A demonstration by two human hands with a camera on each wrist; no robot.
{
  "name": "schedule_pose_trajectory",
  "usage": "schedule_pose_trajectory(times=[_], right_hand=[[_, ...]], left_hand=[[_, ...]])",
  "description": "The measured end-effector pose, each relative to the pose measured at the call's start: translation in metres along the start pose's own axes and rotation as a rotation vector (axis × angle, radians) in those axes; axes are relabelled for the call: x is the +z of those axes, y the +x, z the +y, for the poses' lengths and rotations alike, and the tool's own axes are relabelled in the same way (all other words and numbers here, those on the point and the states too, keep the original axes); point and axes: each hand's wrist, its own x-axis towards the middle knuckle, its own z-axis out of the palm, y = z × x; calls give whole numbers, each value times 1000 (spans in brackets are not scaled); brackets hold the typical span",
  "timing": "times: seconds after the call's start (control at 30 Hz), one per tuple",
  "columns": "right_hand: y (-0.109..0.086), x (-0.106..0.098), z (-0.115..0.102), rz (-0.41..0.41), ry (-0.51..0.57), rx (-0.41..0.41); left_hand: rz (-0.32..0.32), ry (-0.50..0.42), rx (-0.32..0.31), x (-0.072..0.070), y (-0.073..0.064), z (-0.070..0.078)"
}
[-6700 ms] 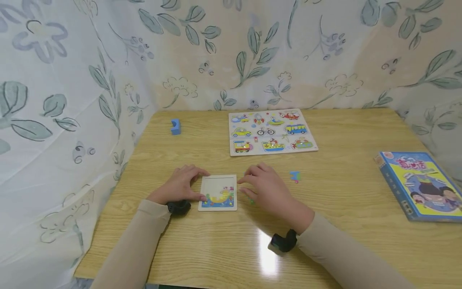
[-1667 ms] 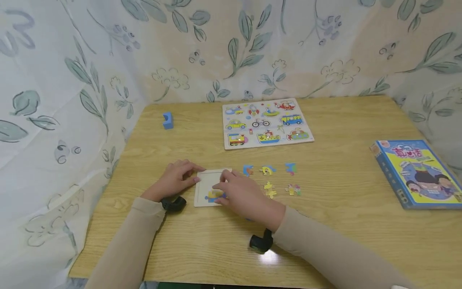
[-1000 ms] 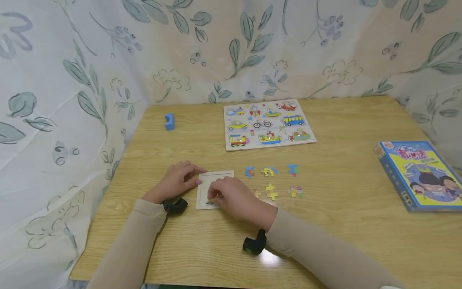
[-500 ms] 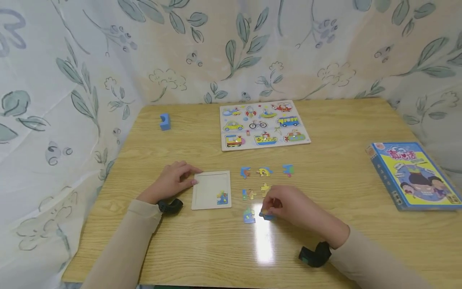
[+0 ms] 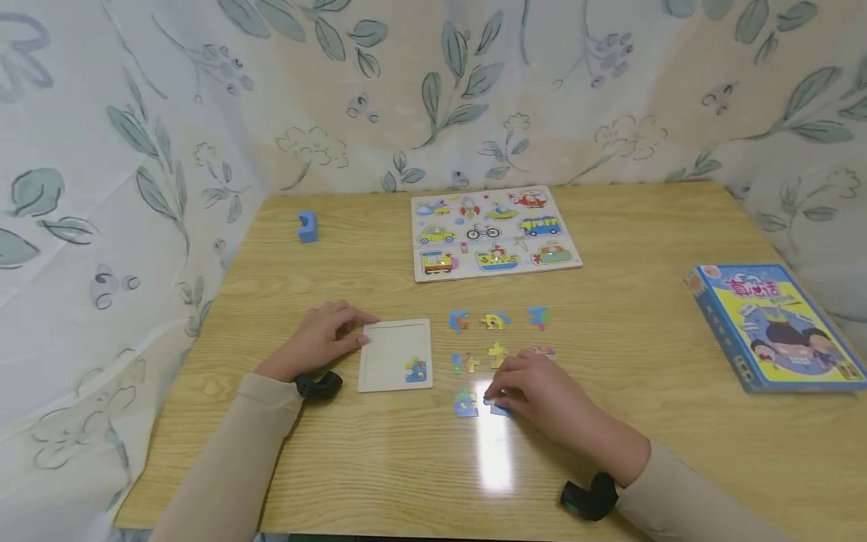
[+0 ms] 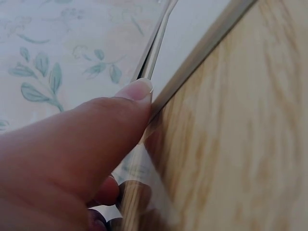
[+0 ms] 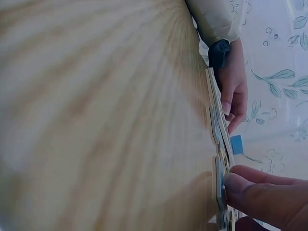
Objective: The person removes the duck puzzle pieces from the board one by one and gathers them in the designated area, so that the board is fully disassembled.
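Observation:
My left hand [image 5: 320,340] rests at the left side of a small, pale square puzzle tray [image 5: 386,355]. Its thumb [image 6: 115,108] touches the tray edge in the left wrist view, and the index finger lies near the upper left corner. One colourful jigsaw piece [image 5: 416,370] sits in the tray's lower right corner. To the right, my right hand [image 5: 545,399] pinches a blue jigsaw piece [image 5: 500,410] low at the table, partly hidden by the fingers. Beside it lies another blue-green piece [image 5: 466,404].
Several loose jigsaw pieces, among them a yellow one [image 5: 497,354], lie in rows right of the tray. Behind is a vehicle puzzle board [image 5: 497,235]. A blue block [image 5: 308,226] stands far left, a boxed game [image 5: 779,327] far right. Patterned cloth [image 5: 379,98] hangs behind the table.
The tray's picture pieces have been taken out and laid on the table, leaving one inside. My right hand has carried the blue piece from the tray to the row's end and lowered it flat.

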Motion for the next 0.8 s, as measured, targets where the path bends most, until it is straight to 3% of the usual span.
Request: schedule_pose_trajectory(times=[0.13,0.27,0.37,0.47,0.6,0.8], right_hand=[[11,0,-7,19,-19,-44],[48,3,-27,17,-79,-68],[80,11,-42,-78,-186,-50],[99,24,-51,-207,-330,-30],[103,36,-56,-268,-398,2],[101,37,-57,-237,-274,60]], left_hand=[[-10,1,2,1,1,0],[8,0,23,-1,3,-1],[24,6,34,-2,5,-3],[18,9,39,1,7,-3],[0,3,35,5,9,-1],[1,5,26,7,10,2]])
